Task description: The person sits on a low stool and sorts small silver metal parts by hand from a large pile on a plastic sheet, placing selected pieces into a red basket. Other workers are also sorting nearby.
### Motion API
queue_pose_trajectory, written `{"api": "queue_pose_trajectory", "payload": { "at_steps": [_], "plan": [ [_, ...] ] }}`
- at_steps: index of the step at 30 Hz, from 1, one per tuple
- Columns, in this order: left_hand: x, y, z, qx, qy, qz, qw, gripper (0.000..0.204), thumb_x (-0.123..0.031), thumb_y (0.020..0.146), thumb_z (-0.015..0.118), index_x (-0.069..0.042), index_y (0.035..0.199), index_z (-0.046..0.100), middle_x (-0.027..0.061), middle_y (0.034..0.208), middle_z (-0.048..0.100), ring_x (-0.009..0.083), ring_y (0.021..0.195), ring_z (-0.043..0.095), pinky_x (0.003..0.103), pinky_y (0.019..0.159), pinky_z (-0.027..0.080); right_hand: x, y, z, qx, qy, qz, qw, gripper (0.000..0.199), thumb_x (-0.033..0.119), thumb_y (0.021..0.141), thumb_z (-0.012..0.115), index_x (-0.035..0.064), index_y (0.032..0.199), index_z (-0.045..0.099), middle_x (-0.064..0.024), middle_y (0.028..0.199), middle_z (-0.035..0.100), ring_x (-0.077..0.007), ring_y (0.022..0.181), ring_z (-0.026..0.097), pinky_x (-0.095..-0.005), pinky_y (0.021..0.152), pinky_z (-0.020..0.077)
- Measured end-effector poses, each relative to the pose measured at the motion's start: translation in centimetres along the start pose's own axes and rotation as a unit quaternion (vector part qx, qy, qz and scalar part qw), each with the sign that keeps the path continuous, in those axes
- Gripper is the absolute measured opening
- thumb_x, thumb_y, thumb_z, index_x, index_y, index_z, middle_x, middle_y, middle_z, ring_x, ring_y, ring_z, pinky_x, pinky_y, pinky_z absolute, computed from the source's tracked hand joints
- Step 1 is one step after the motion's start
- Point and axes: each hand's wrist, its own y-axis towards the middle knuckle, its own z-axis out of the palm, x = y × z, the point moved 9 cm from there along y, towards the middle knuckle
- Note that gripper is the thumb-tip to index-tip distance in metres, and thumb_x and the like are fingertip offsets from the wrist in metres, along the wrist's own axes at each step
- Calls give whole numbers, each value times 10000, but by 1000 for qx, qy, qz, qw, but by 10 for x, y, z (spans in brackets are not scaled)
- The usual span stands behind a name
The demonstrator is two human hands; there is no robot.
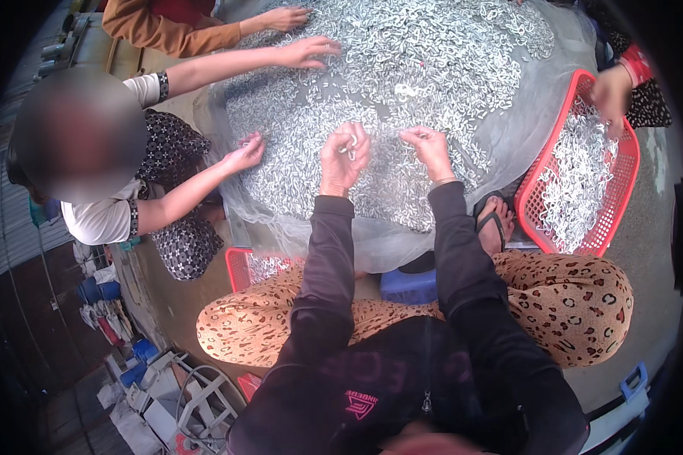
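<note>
Above a wide heap of small silvery metal pieces [296,182], my two hands are raised a short way apart. My left hand [343,161] has its fingers curled round a small silvery curved metal piece [352,144]. To its right, my right hand [431,152] is closed in a pinch with the fingertips pointing left; what lies between them is too small to make out. The heap rests on a pale translucent sheet [387,254] in front of me.
At right a red plastic basket [525,199] holds linked silvery pieces, with a person's hand [612,95] over it. Another red basket [237,269] stands by my left knee. At left a person's hands [307,51] reach to the heap; another person's hand [284,18] lies beyond.
</note>
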Motion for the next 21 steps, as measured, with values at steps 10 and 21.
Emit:
{"api": "queue_pose_trajectory", "payload": {
  "at_steps": [10,21],
  "plan": [
    [33,8,-49,-124,69,-96,985,182,-137,798,480,-85,655,379,63,675,419,152,528,446,192,338,288,0,-26,-22,146,97,214,961,224,245,855,578,54,745,537,3,565,473,-80,449,406,-235,416,320],
    [62,14,-79,-69,822,-23,565,258,-243,749,746,-14,823,653,112,727,638,173,673,588,305,657,471,72,-43,-26,229,485,40,843,174,125,791,504,47,672,403,-127,828,484,-178,735,489,-184,388,352]
  ]
}}
